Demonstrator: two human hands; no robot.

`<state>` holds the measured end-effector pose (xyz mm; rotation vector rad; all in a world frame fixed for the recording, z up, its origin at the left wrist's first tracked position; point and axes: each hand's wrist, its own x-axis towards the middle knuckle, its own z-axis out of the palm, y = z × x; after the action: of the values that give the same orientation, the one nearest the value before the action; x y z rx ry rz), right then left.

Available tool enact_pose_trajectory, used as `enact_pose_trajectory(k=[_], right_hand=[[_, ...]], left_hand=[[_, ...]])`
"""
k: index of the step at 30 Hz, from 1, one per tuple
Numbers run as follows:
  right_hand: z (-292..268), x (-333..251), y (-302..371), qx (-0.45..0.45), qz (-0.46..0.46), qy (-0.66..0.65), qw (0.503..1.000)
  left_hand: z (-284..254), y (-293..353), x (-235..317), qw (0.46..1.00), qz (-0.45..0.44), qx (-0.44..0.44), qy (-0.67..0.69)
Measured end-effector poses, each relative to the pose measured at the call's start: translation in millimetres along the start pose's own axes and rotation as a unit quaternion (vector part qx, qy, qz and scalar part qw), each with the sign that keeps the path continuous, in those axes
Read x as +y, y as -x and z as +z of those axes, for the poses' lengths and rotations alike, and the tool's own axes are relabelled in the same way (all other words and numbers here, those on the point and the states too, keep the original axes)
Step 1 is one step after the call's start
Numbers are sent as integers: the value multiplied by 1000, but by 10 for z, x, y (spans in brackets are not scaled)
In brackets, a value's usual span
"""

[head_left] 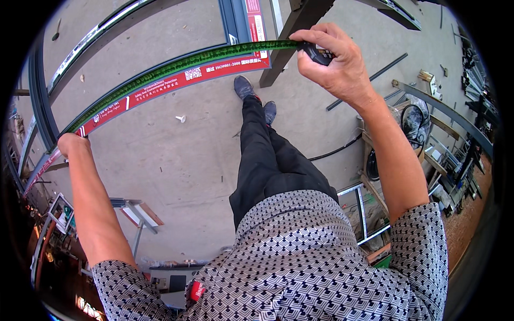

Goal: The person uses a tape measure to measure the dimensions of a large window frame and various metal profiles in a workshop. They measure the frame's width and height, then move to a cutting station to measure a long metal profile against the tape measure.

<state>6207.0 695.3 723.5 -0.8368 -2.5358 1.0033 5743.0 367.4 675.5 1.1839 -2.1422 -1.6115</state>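
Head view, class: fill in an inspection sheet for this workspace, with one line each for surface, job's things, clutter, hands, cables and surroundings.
Surface: bare grey concrete floor, dusty.
Job's things: green tape measure stretched along a dark frame bar with a red printed film.
Clutter: small white bit on the floor; loose metal strips to the right.
Hands: left hand pins the tape's far end on the bar; right hand has its grip shut on the tape's dark case.
Cables: black cable lying on the floor beside the legs.
Surroundings: more frame sections at upper left; racks of metal profiles at right; cluttered bench at lower left.
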Motion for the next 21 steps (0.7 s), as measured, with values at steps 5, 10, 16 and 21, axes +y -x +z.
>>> enact_pose_trajectory(k=[5,10,16,21], right_hand=[[-6,-14,-7,-2,0,3,1000],[-10,-16,-15,-3,-1,0,1000],[0,-22,-28,-2,-11,3,1000],[3,-28,-34,1,-19,6,1000]], left_hand=[[-20,68,22,1000,-7,-2,-9],[-17,22,16,1000,-1,-1,-18],[-18,2,24,1000,9,4,-24],[-27,31,47,999,13,6,-46]])
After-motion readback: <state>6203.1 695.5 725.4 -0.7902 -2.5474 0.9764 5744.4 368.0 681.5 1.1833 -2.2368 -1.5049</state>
